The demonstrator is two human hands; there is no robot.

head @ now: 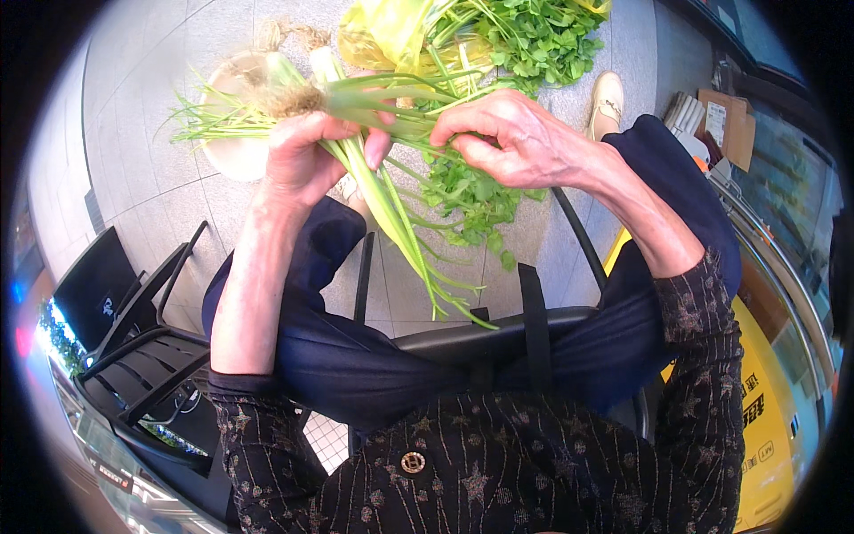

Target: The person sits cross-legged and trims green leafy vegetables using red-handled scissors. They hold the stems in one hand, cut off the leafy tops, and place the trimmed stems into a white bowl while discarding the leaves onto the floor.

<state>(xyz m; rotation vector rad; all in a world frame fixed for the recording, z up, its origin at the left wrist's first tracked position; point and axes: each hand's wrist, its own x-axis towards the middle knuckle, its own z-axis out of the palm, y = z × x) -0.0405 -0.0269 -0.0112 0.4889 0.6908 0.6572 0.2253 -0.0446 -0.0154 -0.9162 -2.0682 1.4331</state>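
Observation:
My left hand (pixel 307 157) grips a bunch of green stalks (pixel 367 177) that look like Chinese celery, with a brown root clump (pixel 293 100) above my thumb. Long stems hang from it towards my lap, and thin green ends stick out to the left. My right hand (pixel 507 137) pinches the stems (pixel 407 110) to the right of the roots, between thumb and bent forefinger. Leaves (pixel 467 193) hang below that hand. Beyond the left hand, a pale round basin (pixel 233 160) stands on the floor, partly covered by stalks. More rooted stalks (pixel 323 63) show behind the held bunch.
A yellow plastic bag (pixel 380 33) with leafy greens (pixel 547 40) lies on the tiled floor (pixel 147 133) ahead. Black chairs (pixel 100 294) stand at left. At right are a cardboard box (pixel 727 127), metal rails (pixel 774 240) and a yellow panel (pixel 767 427) bearing writing.

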